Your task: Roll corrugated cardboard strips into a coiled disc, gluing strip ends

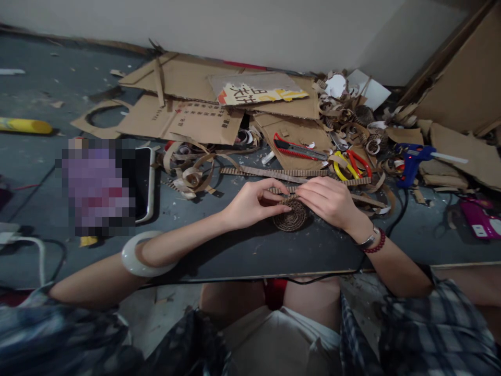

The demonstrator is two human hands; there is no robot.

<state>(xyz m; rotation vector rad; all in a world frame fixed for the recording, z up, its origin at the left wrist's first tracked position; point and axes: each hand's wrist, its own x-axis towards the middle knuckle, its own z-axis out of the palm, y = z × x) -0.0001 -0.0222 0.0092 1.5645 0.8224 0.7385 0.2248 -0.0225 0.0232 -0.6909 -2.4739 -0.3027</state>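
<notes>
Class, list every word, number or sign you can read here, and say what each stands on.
"数量", as best it reads: on the flat cardboard; its other small print is too blurred to read.
Large dark characters on the colourful printed piece: partly cut off, not surely readable.
No other text is readable.

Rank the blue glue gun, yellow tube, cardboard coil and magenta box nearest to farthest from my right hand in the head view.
From your right hand:
1. Cardboard coil: by its fingertips.
2. Blue glue gun: to the right.
3. Magenta box: far right.
4. Yellow tube: far left.
</notes>
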